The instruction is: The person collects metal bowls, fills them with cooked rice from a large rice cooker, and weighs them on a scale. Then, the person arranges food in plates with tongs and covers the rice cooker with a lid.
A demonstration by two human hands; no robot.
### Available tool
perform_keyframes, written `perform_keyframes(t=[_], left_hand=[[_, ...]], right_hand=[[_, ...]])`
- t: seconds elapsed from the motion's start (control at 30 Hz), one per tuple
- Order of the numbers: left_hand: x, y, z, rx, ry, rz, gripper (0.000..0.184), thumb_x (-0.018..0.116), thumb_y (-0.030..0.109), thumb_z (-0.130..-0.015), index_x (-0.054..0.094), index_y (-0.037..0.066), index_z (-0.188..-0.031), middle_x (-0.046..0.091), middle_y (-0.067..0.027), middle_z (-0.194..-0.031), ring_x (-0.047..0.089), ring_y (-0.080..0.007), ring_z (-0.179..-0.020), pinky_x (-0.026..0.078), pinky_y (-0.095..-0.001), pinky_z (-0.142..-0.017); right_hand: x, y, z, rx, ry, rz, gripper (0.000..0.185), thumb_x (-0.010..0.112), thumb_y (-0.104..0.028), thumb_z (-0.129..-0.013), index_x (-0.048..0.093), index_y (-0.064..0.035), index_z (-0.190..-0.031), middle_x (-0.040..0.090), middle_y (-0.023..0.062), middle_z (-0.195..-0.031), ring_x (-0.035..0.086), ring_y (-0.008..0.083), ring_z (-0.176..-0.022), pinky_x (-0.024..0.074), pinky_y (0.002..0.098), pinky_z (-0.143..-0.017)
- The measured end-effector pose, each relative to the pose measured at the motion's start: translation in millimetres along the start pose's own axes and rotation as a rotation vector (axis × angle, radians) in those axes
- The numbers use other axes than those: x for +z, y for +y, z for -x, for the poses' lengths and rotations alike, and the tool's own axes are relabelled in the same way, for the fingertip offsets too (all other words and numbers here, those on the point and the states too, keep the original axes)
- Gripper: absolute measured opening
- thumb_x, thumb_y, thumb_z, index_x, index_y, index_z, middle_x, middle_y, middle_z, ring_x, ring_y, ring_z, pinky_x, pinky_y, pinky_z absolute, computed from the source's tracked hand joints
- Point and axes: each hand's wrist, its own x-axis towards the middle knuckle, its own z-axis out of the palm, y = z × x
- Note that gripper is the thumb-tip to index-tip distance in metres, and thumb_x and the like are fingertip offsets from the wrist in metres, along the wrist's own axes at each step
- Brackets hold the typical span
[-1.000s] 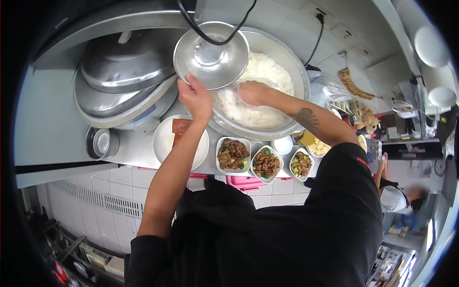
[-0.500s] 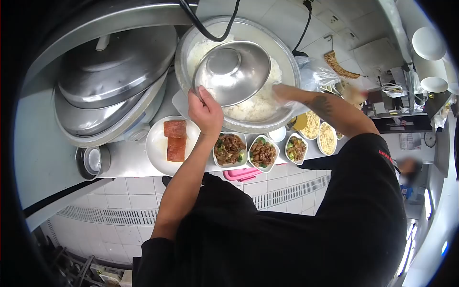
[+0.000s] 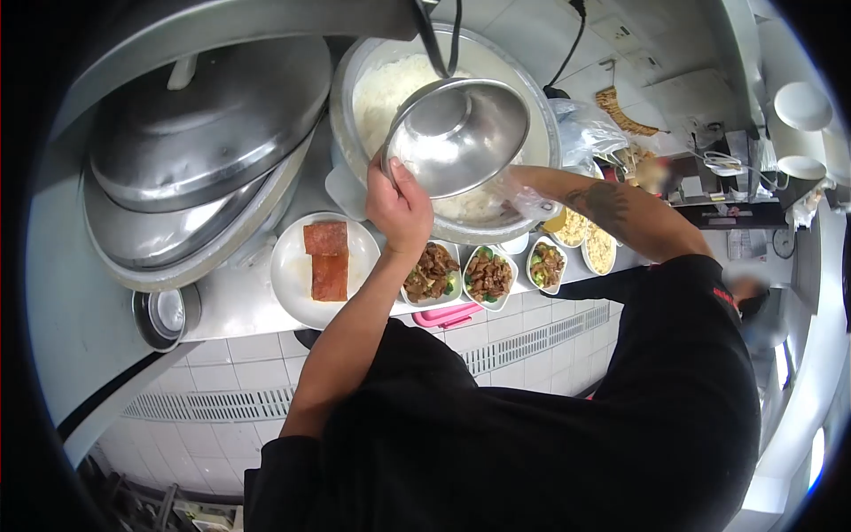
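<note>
My left hand (image 3: 399, 208) grips the rim of a shiny steel bowl (image 3: 456, 133), thumb on the near side. The bowl is tipped on its side, its outside and base facing me, over a large round pot (image 3: 347, 146) of white rice (image 3: 399, 84). My right forearm (image 3: 603, 199) reaches into the pot from the right. The right hand is down by the rice, mostly hidden behind the bowl's lower right edge, so its fingers do not show. Something clear, like plastic, shows beside the right wrist (image 3: 530, 182).
A white plate (image 3: 288, 288) bears two reddish-brown slabs. Bowls of meat and broccoli (image 3: 487, 277) and dishes of pale yellow food (image 3: 600, 250) line the counter's front edge. A large metal lid (image 3: 213, 124) is at left; a black cable (image 3: 434, 49) hangs over the pot.
The steel bowl and my left hand have shifted right in view. My right hand has gone lower and behind the bowl. The whole view has turned slightly.
</note>
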Motion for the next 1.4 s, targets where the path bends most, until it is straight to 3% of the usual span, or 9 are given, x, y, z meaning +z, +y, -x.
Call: perform_keyframes(t=[0.13, 0.47, 0.63, 0.67, 0.7, 0.77, 0.9, 1.27, 1.4], left_hand=[[11, -29, 15, 0.028, 0.055, 0.218, 0.019, 0.050, 0.014, -0.098, 0.051, 0.001, -0.085, 0.051, -0.0037, -0.067, 0.048, -0.0090, -0.059, 0.040, -0.0258, -0.052], [1, 15, 2, -0.131, 0.035, 0.054, 0.031, 0.048, 0.022, -0.100, 0.042, 0.001, -0.077, 0.044, -0.0019, -0.060, 0.040, -0.0086, -0.055, 0.035, -0.0266, -0.048], [-3, -10, 4, -0.327, -0.012, 0.244, 0.034, 0.048, 0.024, -0.100, 0.036, 0.007, -0.073, 0.045, -0.0002, -0.063, 0.040, -0.0077, -0.056, 0.034, -0.0268, -0.049], [-2, -27, 8, -0.116, 0.006, 0.091, 0.031, 0.047, 0.024, -0.100, 0.041, 0.006, -0.077, 0.045, 0.0002, -0.062, 0.039, -0.0067, -0.053, 0.033, -0.0259, -0.047], [-2, -15, 6, -0.201, -0.004, 0.078, 0.027, 0.047, 0.022, -0.100, 0.046, 0.004, -0.081, 0.045, 0.0004, -0.059, 0.040, -0.0074, -0.051, 0.034, -0.0269, -0.045], [-2, -16, 4, -0.082, -0.016, 0.082, 0.021, 0.050, 0.016, -0.098, 0.049, 0.002, -0.081, 0.044, -0.0067, -0.055, 0.044, -0.0132, -0.049, 0.037, -0.0319, -0.047], [-4, -3, -4, -0.048, -0.064, -0.037, 0.017, 0.051, 0.014, -0.095, 0.051, 0.002, -0.082, 0.052, -0.0133, -0.065, 0.053, -0.0296, -0.054, 0.040, -0.0378, -0.051], [-9, -8, -5, -0.005, -0.159, -0.074, 0.017, 0.050, 0.011, -0.095, 0.057, -0.003, -0.097, 0.063, -0.0172, -0.090, 0.061, -0.0291, -0.066, 0.047, -0.0357, -0.059], [-10, -2, -6, 0.009, -0.168, -0.109, 0.016, 0.050, 0.011, -0.093, 0.058, -0.003, -0.096, 0.064, -0.0197, -0.091, 0.063, -0.0327, -0.074, 0.048, -0.0373, -0.063]], right_hand=[[12, 5, -4, -0.455, -0.200, 0.602, 0.026, 0.056, -0.025, -0.092, 0.065, -0.0012, -0.096, 0.066, 0.0126, -0.084, 0.062, 0.0226, -0.075, 0.0500, 0.0358, -0.069], [57, -46, -17, -0.405, 0.120, 0.724, 0.028, 0.055, -0.027, -0.092, 0.066, -0.0026, -0.101, 0.068, 0.0134, -0.089, 0.064, 0.0245, -0.078, 0.0501, 0.0355, -0.070], [-46, 28, -97, -0.607, 0.390, 0.866, 0.030, 0.054, -0.028, -0.092, 0.066, -0.0033, -0.104, 0.068, 0.0138, -0.092, 0.065, 0.0254, -0.080, 0.0502, 0.0354, -0.071], [-36, -35, 1, -0.265, 0.061, 0.773, 0.040, 0.055, -0.033, -0.091, 0.062, -0.0044, -0.117, 0.065, 0.0179, -0.111, 0.063, 0.0282, -0.097, 0.0485, 0.0373, -0.083], [-63, 83, -109, -0.743, 0.068, 0.829, 0.036, 0.049, -0.019, -0.092, 0.058, -0.0055, -0.125, 0.057, 0.0156, -0.127, 0.053, 0.0272, -0.117, 0.0382, 0.0372, -0.103], [2, -49, -1, -0.004, -0.217, 0.981, 0.041, 0.043, -0.020, -0.096, 0.047, -0.0063, -0.134, 0.056, 0.0145, -0.128, 0.053, 0.0246, -0.117, 0.0381, 0.0375, -0.102], [66, -25, -27, -0.477, -0.114, 0.596, 0.040, 0.047, -0.025, -0.094, 0.050, -0.0045, -0.129, 0.057, 0.0162, -0.124, 0.054, 0.0265, -0.114, 0.0402, 0.0387, -0.099], [30, -15, -21, -0.326, -0.030, 0.816, 0.028, 0.052, -0.028, -0.091, 0.065, -0.0050, -0.102, 0.066, 0.0169, -0.092, 0.061, 0.0283, -0.085, 0.0498, 0.0423, -0.076], [42, -25, -30, -0.125, -0.179, 0.430, 0.027, 0.050, -0.028, -0.093, 0.065, -0.0064, -0.086, 0.061, 0.0135, -0.074, 0.058, 0.0241, -0.075, 0.0471, 0.0386, -0.068]])
